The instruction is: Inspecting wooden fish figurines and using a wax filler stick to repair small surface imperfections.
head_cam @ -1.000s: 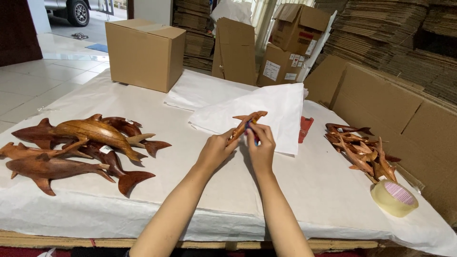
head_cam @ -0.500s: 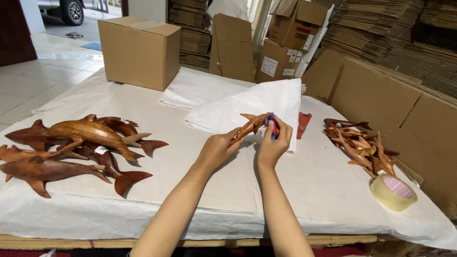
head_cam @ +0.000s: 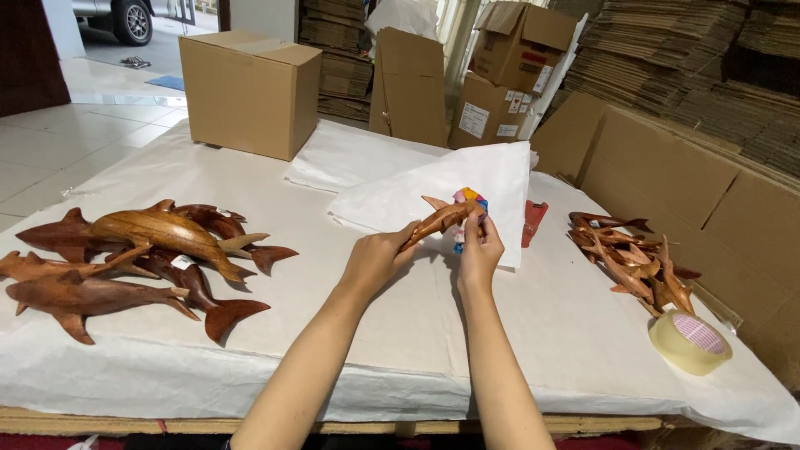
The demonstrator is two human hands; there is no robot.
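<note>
My left hand (head_cam: 379, 256) grips a small brown wooden dolphin carving (head_cam: 439, 220) by its tail end, held above the table. My right hand (head_cam: 481, 244) pinches the carving's front end together with a small multicoloured object (head_cam: 468, 197) pressed against it. Both hands hover over a stack of white wrapping paper sheets (head_cam: 442, 194) at the table's middle.
A heap of large wooden dolphin and shark carvings (head_cam: 133, 250) lies at the left. Several small carvings (head_cam: 633, 258) are piled at the right, with a tape roll (head_cam: 690, 340) near them. A red object (head_cam: 533, 221) lies beside the paper. Cardboard boxes (head_cam: 250, 92) stand behind.
My right hand has shifted up along the carving and the multicoloured object now shows above my fingers. The carving has tilted slightly; the view has moved closer.
</note>
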